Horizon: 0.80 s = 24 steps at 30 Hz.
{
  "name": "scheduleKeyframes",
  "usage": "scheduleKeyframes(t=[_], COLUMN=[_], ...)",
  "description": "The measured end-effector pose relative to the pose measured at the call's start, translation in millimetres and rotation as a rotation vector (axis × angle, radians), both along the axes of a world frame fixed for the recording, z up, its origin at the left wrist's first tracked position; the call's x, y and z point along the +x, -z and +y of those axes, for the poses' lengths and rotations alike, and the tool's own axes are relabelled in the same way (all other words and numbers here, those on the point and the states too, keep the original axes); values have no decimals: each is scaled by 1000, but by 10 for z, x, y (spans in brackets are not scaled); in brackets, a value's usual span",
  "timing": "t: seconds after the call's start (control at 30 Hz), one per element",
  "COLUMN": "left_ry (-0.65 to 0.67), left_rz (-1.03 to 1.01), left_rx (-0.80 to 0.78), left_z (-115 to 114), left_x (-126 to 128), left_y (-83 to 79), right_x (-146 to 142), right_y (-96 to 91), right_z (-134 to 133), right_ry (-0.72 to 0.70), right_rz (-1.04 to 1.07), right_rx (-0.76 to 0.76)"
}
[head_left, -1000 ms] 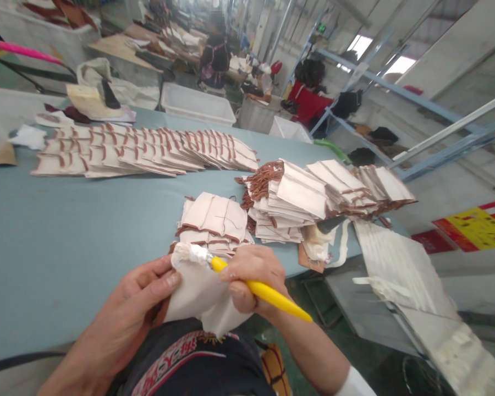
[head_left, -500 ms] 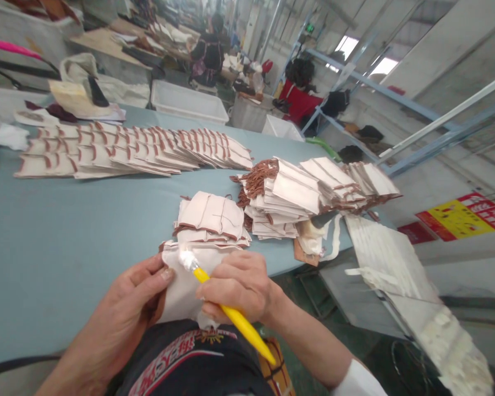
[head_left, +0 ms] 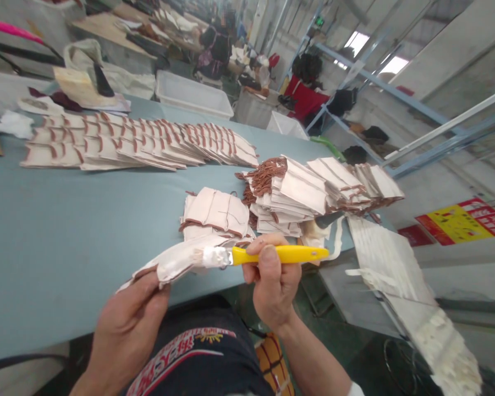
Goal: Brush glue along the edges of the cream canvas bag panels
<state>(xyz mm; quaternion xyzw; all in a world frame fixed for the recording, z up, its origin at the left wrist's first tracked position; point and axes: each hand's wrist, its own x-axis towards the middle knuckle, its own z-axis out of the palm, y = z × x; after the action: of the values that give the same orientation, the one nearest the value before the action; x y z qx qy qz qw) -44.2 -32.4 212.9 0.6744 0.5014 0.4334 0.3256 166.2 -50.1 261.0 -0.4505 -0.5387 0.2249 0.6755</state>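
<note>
My left hand [head_left: 130, 319] pinches the near left edge of a pale, brown-edged leather piece [head_left: 177, 257], which is held tilted above the table edge. Closed round the yellow handle of a brush [head_left: 286, 254] is my right hand [head_left: 274, 275]. The brush lies nearly level, and its white-coated bristles touch the right part of the piece. Just behind it sits a small stack of similar pale pieces [head_left: 216, 212] with brown edges. To the right of that stack is a taller pile of pieces [head_left: 299, 190] with brown strips bunched at its left end.
Overlapping rows of pale pieces [head_left: 136, 140] lie along the far side of the blue-green table [head_left: 74, 220]. White plastic bins [head_left: 193, 99] stand behind it. A glue-crusted board [head_left: 396, 269] slopes down at the right. A person [head_left: 216, 49] sits in the background.
My right hand has turned the brush from slanting to nearly level, moving it right. My left hand has tilted the piece and shifted it slightly lower.
</note>
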Motion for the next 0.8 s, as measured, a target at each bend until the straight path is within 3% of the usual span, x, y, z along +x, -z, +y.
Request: scheduleKeyframes(t=[0.13,0.3,0.4,0.53,0.7,0.8], left_ry=[38,48,65,44,111,86], left_rz=[107,255,283,292,301,247], left_rx=[386,618,645,620,555,540], left_z=[-22,-22,-43,-68,-55,-34], left_x=[-17,-73,-67,-12,1,39], left_y=[100,268,338,363,375,373], right_x=[-69,-166,-161,-90,-100,-82], right_y=[40,189,237,259,324,407], right_z=[-36,-232,-279,-239,-299,-328], right_ry=[1,-27,-22,63,0,27], right_rz=[-48,-284,-320,-309,-345,-340], right_rx=[-15,-46,-17,-89,-83,-101])
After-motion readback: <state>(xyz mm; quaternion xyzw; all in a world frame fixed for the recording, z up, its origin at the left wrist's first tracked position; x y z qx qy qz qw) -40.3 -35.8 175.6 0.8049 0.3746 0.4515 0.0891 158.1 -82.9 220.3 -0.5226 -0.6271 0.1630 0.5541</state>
